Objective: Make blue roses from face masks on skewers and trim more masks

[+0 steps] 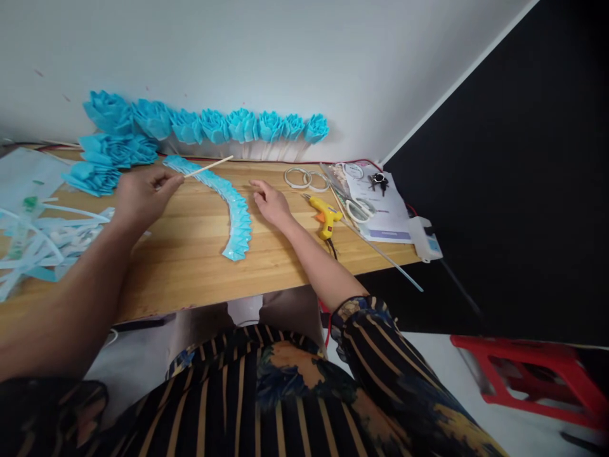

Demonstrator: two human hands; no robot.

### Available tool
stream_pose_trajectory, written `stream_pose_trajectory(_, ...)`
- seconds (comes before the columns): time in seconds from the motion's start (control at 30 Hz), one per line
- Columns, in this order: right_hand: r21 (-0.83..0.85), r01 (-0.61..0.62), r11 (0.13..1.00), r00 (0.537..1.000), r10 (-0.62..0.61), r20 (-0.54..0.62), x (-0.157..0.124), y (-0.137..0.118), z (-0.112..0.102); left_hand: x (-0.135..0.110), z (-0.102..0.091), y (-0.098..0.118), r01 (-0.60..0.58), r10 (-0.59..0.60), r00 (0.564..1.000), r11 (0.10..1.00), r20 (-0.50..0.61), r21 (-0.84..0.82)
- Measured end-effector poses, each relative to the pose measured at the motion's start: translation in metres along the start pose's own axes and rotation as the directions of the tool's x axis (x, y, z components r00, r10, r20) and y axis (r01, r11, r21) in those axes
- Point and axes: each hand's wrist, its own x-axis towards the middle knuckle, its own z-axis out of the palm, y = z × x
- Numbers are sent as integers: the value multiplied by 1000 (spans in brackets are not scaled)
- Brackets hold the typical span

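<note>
My left hand (145,193) pinches one end of a thin wooden stick (209,166), which points right and slightly up. Below the stick, a curved strip of pleated blue paper (238,216) lies on the wooden table (190,273). My right hand (272,202) hovers or rests just right of the strip, fingers partly bent and apart, with nothing visible in it. Beside that hand lies a yellow glue gun (327,214), its nozzle toward the upper left.
Blue paper flowers (242,125) line the wall, with more at left. Paper scraps (71,238) cover the left side. Tape rings (297,178), scissors (359,210), papers (387,222) and keys (379,182) lie at right. A red stool (528,374) stands on the floor.
</note>
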Motion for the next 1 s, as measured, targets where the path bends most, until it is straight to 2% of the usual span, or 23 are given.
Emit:
stream_pose_trajectory(0.23,10,21,1000,1000,-21,-3,0,1,-2,0,-1,5,30,-29,997,1000,76,-7)
stream_pose_trajectory(0.43,-8,44,999,999,-44,-13,-1,0,-1,-2,-1,10,102,-103,986,995,131,17)
stream_pose_trajectory(0.6,-52,98,994,993,-101,-54,1,-2,-8,-1,2,6,60,-59,991,998,121,-5)
stream_pose_trajectory(0.7,-195,92,976,985,-118,-123,5,4,-34,-1,4,5,57,-53,991,998,123,-27)
stream_pose_trajectory(0.83,-360,-13,933,983,-55,-177,8,32,-92,-1,5,7,32,-24,991,997,130,-63)
stream_pose_trajectory(0.93,-465,-53,883,989,-18,-148,9,54,-129,-2,5,9,35,-20,990,994,138,-106)
stream_pose_trajectory(1.0,-528,2,849,998,-36,-55,12,63,-140,-2,6,8,39,-22,990,992,141,-122)
